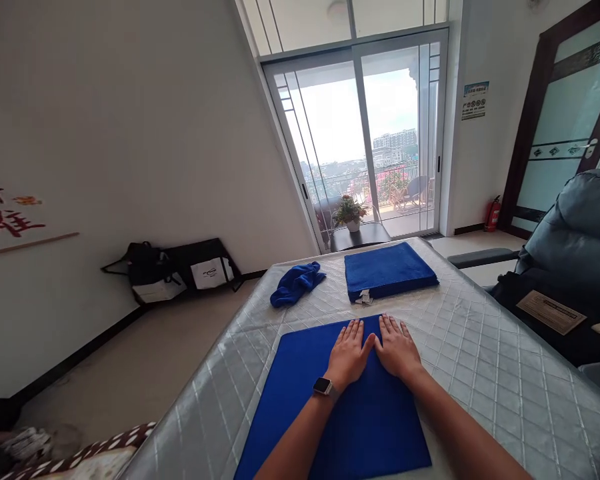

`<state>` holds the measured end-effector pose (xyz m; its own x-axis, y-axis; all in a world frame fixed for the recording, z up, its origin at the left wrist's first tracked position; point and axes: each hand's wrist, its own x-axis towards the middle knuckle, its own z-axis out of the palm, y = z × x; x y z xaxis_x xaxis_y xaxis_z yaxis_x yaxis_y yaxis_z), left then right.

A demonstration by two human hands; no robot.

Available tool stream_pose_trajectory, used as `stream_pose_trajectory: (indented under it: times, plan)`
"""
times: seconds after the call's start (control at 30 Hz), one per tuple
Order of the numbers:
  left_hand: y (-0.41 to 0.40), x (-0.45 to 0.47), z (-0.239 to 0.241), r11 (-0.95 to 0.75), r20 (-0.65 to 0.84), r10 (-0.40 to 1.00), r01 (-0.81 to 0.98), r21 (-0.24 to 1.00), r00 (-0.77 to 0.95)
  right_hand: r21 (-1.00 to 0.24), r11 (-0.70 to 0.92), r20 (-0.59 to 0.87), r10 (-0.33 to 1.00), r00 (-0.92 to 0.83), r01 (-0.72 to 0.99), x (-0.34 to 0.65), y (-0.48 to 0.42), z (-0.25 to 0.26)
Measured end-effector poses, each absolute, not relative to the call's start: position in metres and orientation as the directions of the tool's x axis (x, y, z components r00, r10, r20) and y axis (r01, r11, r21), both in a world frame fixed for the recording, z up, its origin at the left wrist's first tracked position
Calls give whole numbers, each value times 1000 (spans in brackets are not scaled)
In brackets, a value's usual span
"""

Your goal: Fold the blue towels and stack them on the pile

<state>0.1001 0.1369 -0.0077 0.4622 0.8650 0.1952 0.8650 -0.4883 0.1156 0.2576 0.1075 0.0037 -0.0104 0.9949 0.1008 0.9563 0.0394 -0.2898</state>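
A blue cloth lies spread flat on the quilted silver table cover in front of me. My left hand rests palm down on it, fingers stretched toward its far edge. Beside it, my right hand is also flat on the cloth near its far right corner, and the two thumbs touch or nearly touch. Beyond my hands sits a neat stack of blue cloths with white tags at its near left corner. Left of that stack lies a crumpled blue cloth.
A dark armchair with a brown sign on it stands to the right. Black and white bags lean against the left wall. Behind the table are a chair with a potted plant and a sliding glass door.
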Motion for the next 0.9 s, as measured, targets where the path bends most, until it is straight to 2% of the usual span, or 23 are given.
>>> stream_pose_trajectory:
  times: [0.4, 0.53, 0.9]
  plan:
    - [150, -22, -12, -263, 128, 960, 958, 114, 248, -278, 26, 76, 997, -5, 960, 257, 108, 5]
    - [151, -54, -18, -218, 167, 965, 972, 88, 202, -274, 25, 67, 998, -7, 961, 257, 109, 4]
    - [145, -63, -5, -140, 138, 983, 980, 145, 120, -205, 17, 60, 998, -5, 979, 257, 111, 2]
